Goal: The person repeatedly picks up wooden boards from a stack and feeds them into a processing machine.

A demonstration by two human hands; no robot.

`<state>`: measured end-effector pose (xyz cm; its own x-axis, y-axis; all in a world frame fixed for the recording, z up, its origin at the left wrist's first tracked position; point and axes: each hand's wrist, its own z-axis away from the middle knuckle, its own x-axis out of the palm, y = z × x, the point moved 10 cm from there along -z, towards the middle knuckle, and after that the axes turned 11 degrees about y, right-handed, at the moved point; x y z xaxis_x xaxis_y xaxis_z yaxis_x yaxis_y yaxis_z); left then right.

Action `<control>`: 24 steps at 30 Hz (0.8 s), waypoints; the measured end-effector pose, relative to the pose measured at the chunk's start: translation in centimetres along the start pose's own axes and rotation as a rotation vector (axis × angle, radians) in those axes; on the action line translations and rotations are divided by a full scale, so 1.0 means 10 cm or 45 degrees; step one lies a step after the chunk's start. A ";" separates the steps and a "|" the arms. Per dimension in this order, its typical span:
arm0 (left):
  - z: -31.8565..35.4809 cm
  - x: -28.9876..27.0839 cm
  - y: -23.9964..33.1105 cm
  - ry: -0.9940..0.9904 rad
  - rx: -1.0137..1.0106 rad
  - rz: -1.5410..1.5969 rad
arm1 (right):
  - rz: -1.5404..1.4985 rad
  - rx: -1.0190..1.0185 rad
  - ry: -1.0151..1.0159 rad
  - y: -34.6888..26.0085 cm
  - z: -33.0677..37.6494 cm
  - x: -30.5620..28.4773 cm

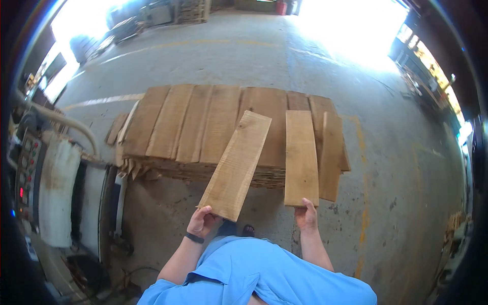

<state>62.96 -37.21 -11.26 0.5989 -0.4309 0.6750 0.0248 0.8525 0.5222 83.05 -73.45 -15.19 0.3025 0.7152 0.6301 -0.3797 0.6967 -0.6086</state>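
My left hand is closed on the near end of a light wooden board, which slants away to the upper right over a stack. In my right hand is the near end of a second wooden board, pointing almost straight ahead. Just right of that one, a darker narrow board lies at the stack's right side, its near end jutting past the edge. Beneath them spreads the wide stack of boards, its top layer laid side by side. The fingers under both held boards are partly hidden.
At the left stands a machine with a control panel of buttons and a hose. Yellow lines mark the concrete floor on the right. Stacked material sits far back, near bright openings.
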 end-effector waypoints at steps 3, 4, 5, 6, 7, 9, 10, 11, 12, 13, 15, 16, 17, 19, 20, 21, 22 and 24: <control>0.47 -0.35 0.24 0.121 0.104 0.110 | 0.061 0.163 -0.059 0.27 0.17 0.02; 0.61 -0.39 0.34 0.118 0.125 0.151 | 0.084 0.217 -0.101 0.35 0.24 0.07; 0.76 -0.48 0.44 0.119 0.155 0.191 | 0.103 0.252 -0.128 0.46 0.29 0.14; 0.87 -0.67 0.52 0.173 0.196 0.224 | 0.121 0.281 -0.155 0.58 0.36 0.24; 0.98 -0.90 0.63 0.222 0.267 0.253 | 0.149 0.347 -0.211 0.76 0.48 0.44; 1.19 -1.24 0.76 0.251 0.321 0.335 | 0.238 0.430 -0.316 1.05 0.69 0.82; 1.33 -1.41 0.90 0.312 0.377 0.323 | 0.302 0.448 -0.300 1.27 0.73 0.91; 1.47 -1.57 1.01 0.342 0.426 0.350 | 0.327 0.487 -0.343 1.48 0.79 1.03; 1.61 -1.74 1.12 0.357 0.484 0.410 | 0.376 0.547 -0.410 1.73 0.85 1.18; 1.75 -1.92 1.23 0.368 0.536 0.468 | 0.424 0.601 -0.471 1.99 0.94 1.31; 2.06 -2.30 1.39 0.418 0.635 0.539 | 0.501 0.638 -0.562 2.45 1.13 1.64; 2.21 -2.55 1.55 0.442 0.704 0.576 | 0.542 0.645 -0.627 2.73 1.28 1.86; 2.35 -2.76 1.66 0.454 0.725 0.598 | 0.563 0.659 -0.647 2.99 1.46 2.10; 2.70 -3.28 1.92 0.560 0.872 0.672 | 0.699 0.756 -0.755 3.58 1.90 2.53; 2.84 -3.51 2.02 0.588 0.921 0.702 | 0.698 0.783 -0.762 3.89 2.02 2.67; 2.94 -3.73 2.12 0.596 0.938 0.729 | 0.724 0.791 -0.781 4.17 2.13 2.80; 3.06 -3.94 2.18 0.635 0.967 0.754 | 0.716 0.824 -0.820 4.42 2.29 2.99; 3.24 -4.49 2.20 0.692 0.993 0.807 | 0.687 0.866 -0.891 4.92 2.55 3.30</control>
<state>10.69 -8.67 -13.17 0.5982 0.3582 0.7168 -0.7955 0.3730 0.4775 52.03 -16.95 -12.02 -0.5246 0.5768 0.6262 -0.7772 -0.0243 -0.6288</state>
